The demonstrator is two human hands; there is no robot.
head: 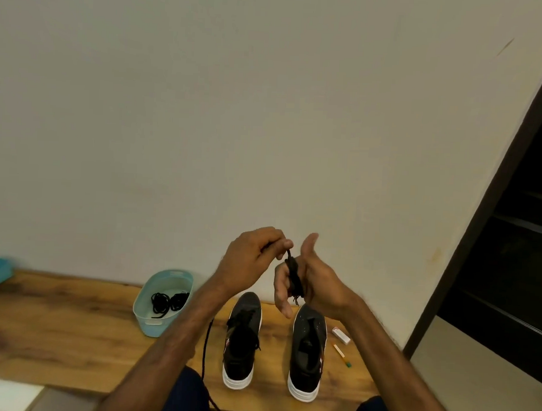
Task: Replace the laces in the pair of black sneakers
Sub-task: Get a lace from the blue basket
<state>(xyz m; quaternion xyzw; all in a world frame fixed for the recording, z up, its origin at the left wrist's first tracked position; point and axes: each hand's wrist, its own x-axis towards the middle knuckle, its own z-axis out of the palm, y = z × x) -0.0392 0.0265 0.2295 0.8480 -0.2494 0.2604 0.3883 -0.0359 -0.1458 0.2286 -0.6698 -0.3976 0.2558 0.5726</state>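
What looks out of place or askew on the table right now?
Nothing damaged or spilled. A loose black lace strand trails off the table's front edge beside the left sneaker, where it could snag. That sneaker is laced; the right sneaker has bare eyelets.

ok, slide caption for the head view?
A black lace, wrapped round the right hand, pinched by the left hand above two black sneakers.

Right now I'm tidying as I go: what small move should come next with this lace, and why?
Probably carry the lace once more round the fingers of the right hand: the left hand pinches it, several turns sit there, and a long tail hangs beside the left forearm, so the coil looks unfinished.
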